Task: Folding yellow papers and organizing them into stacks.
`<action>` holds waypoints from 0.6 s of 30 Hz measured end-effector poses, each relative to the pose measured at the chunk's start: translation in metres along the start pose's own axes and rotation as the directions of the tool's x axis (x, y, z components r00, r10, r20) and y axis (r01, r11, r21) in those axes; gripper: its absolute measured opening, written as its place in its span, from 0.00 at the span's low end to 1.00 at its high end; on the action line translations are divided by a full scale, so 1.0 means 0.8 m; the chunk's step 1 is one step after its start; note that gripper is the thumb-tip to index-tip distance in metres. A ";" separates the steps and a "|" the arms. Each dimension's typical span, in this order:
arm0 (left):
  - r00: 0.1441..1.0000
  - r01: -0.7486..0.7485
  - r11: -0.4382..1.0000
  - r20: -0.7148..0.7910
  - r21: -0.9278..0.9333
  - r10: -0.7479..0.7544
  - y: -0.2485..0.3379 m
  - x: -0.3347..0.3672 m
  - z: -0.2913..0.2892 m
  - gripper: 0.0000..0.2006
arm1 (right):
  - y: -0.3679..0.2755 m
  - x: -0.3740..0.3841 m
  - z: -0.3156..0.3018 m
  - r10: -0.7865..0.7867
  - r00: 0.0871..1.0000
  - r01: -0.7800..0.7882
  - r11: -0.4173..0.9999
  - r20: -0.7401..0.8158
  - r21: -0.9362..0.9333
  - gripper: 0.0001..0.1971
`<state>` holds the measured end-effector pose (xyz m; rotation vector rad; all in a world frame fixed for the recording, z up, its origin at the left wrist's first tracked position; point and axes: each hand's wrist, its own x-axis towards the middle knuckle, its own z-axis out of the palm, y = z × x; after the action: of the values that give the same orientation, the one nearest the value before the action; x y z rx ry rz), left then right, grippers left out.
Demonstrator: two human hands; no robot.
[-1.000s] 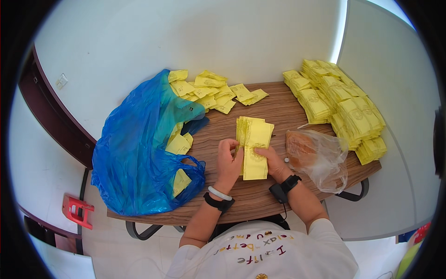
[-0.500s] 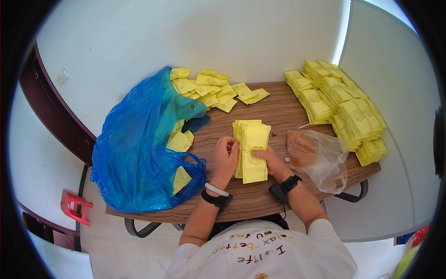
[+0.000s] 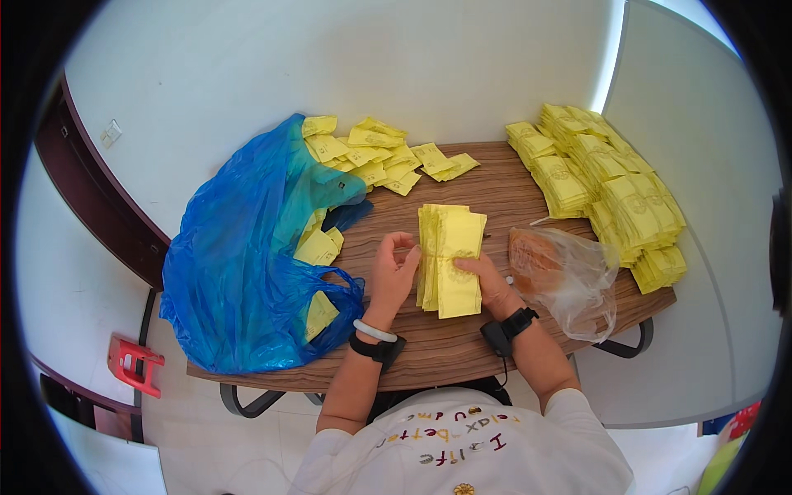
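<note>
Our yellow packet bundle shifted slightly farther from us, our right hand clamping its right edge, our left hand loosely spread just beside its left edge, striped tabletop showing before and beyond, blue bag left, clear bag right.

Most fingers of the right hand are hidden behind the bundle of yellow packets, its print too small to read; beyond the left hand, the blue bag partly covers loose packets.
</note>
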<state>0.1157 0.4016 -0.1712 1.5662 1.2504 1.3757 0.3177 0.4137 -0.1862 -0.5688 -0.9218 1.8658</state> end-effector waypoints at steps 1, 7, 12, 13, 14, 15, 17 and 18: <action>1.000 0.002 0.994 0.000 -0.106 -0.002 0.001 0.001 0.005 0.14 | -0.001 -0.001 -0.002 -0.007 1.000 0.007 0.998 -0.010 0.056 0.27; 0.928 0.215 0.948 0.351 -0.236 -0.123 0.008 -0.005 0.010 0.23 | -0.003 -0.004 -0.013 0.051 0.999 -0.053 0.978 0.015 0.202 0.25; 0.922 0.258 0.936 0.351 -0.239 -0.164 0.000 -0.001 0.014 0.25 | -0.001 0.003 -0.020 0.101 0.994 -0.090 0.962 -0.031 0.257 0.26; 0.922 0.267 0.935 0.346 -0.234 -0.176 -0.003 0.000 0.016 0.26 | -0.001 0.004 -0.019 0.121 0.992 -0.104 0.953 -0.043 0.284 0.26; 0.922 0.275 0.933 0.340 -0.230 -0.188 -0.006 0.000 0.017 0.27 | -0.001 0.003 -0.018 0.124 0.991 -0.107 0.953 -0.042 0.283 0.26; 0.922 0.275 0.933 0.337 -0.232 -0.188 -0.009 -0.002 0.018 0.27 | -0.001 0.003 -0.017 0.108 0.992 -0.082 0.949 -0.069 0.303 0.26; 0.918 0.274 0.908 0.369 -0.316 -0.149 0.006 -0.008 0.020 0.28 | -0.005 0.000 -0.010 0.074 0.989 -0.027 0.939 -0.127 0.342 0.26; 0.915 0.274 0.893 0.382 -0.357 -0.128 0.009 -0.010 0.021 0.28 | -0.005 0.000 -0.010 0.075 0.989 -0.028 0.940 -0.127 0.341 0.26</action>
<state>0.1338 0.3935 -0.1702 1.2747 0.8206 1.0748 0.3251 0.4178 -0.1877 -0.5052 -0.4822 1.9494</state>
